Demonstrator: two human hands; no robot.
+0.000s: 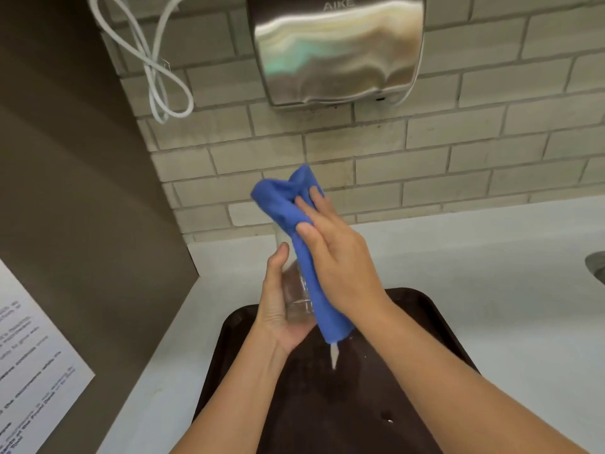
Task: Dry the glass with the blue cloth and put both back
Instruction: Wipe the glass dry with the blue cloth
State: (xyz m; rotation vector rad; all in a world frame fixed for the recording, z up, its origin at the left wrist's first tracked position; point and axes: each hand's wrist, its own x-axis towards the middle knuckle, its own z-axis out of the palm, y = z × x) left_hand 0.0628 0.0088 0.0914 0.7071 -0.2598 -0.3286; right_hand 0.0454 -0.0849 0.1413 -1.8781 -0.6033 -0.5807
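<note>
A clear glass (296, 290) is held above the dark tray (435, 326), tilted with its base toward me. My left hand (278, 303) is wrapped around its lower part from the left. The blue cloth (288, 204) drapes over the glass's rim and down its right side, a white tag hanging from its lower end. My right hand (337, 257) presses the cloth against the glass from the right, fingers spread on the bunched top. The cloth hides the rim of the glass.
A white counter (458, 276) carries the tray. A steel hand dryer (337, 47) hangs on the brick wall above, a looped white cable (157, 67) to its left. A brown partition (65, 191) with a paper notice (29, 365) stands left. A sink edge (597, 267) shows far right.
</note>
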